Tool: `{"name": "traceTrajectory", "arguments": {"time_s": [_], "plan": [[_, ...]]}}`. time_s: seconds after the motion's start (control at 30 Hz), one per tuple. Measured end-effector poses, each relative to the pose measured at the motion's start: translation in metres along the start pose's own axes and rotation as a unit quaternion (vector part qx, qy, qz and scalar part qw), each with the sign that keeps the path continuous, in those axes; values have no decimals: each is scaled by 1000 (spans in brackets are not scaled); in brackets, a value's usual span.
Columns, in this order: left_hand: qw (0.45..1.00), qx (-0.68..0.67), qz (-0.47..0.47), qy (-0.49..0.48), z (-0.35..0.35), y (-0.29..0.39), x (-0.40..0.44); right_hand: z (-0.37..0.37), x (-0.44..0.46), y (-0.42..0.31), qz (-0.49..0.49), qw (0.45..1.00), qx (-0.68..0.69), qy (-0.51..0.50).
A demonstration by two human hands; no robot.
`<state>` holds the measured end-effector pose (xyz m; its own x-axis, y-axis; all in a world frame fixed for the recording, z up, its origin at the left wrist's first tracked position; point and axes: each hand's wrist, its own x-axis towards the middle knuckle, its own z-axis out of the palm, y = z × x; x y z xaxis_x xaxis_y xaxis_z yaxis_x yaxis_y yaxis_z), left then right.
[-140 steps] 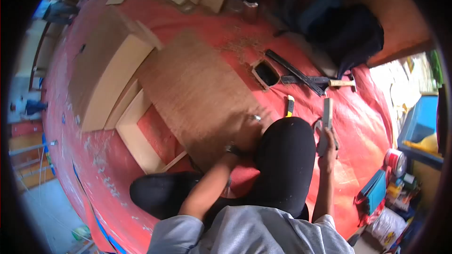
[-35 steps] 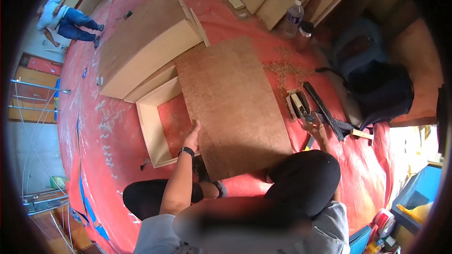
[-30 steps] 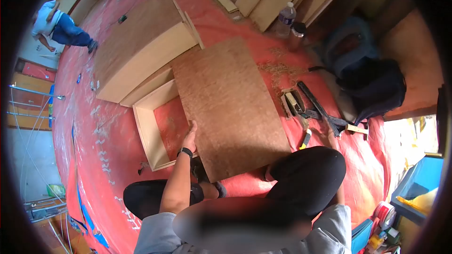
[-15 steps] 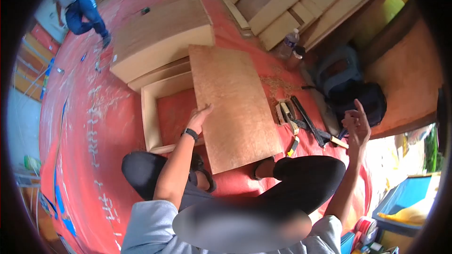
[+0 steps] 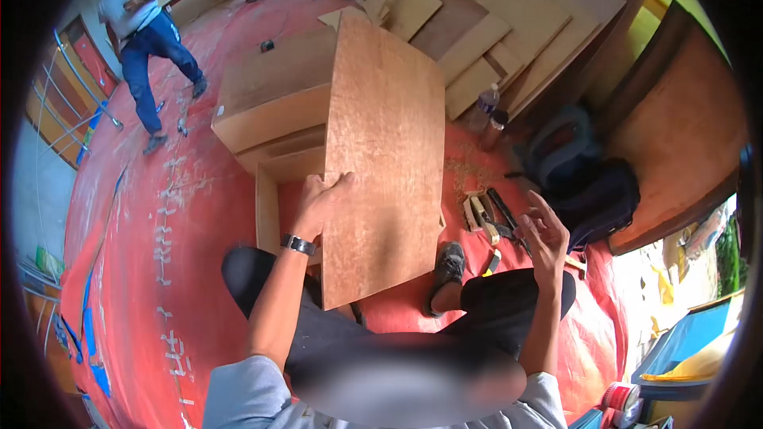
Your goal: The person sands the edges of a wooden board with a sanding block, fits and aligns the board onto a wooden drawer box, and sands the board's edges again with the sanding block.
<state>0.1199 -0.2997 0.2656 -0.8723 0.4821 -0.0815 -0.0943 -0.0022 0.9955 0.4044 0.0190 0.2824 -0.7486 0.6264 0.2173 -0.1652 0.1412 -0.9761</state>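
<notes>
Holds the brown panel (image 5: 385, 151) tilted up over the red sheet (image 5: 203, 270), clamped at its left edge in the left hand (image 5: 318, 202), thumb across the near face. Has the right hand (image 5: 547, 234) raised, well apart from the left, fingers parted and bent, with nothing visible in it. Cannot tell whether the lower corner bears on anything.

Risks a twist or swing of the panel, from a grip on one side only. Could slip down onto the shoe (image 5: 450, 270) or a leg if the fingers loosen. Could knock the open wooden frame (image 5: 267, 210), partly hidden behind, by tipping forward. Could also catch the yellow-and-black knife (image 5: 492, 263) with a shift of the right leg; cannot make out its blade.

Leaves little room at the bottom edge, between the bent legs. Meets the frame and the larger wooden box (image 5: 278, 99) behind the left edge, and stacked boards (image 5: 489, 36) beyond the upper right. Offers only a narrow gap between the right edge and the plane-like tool (image 5: 480, 213). Finds the widest room leftward, past the left forearm, with another person (image 5: 155, 40) farther off.
</notes>
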Motion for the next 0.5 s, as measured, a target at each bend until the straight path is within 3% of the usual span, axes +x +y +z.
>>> {"name": "traceTrajectory", "arguments": {"time_s": [0.2, 0.37, 0.5], "plan": [[993, -72, 82, 48, -11, 36, -1, 28, 30, -10, -30, 998, 22, -44], [975, -96, 170, 109, 2, 71, -6, 39, 33, 3, 13, 998, -6, -61], [954, -128, 240, 123, 7, 86, -10, 48, 40, 3, -9, 999, 37, -5]]}}
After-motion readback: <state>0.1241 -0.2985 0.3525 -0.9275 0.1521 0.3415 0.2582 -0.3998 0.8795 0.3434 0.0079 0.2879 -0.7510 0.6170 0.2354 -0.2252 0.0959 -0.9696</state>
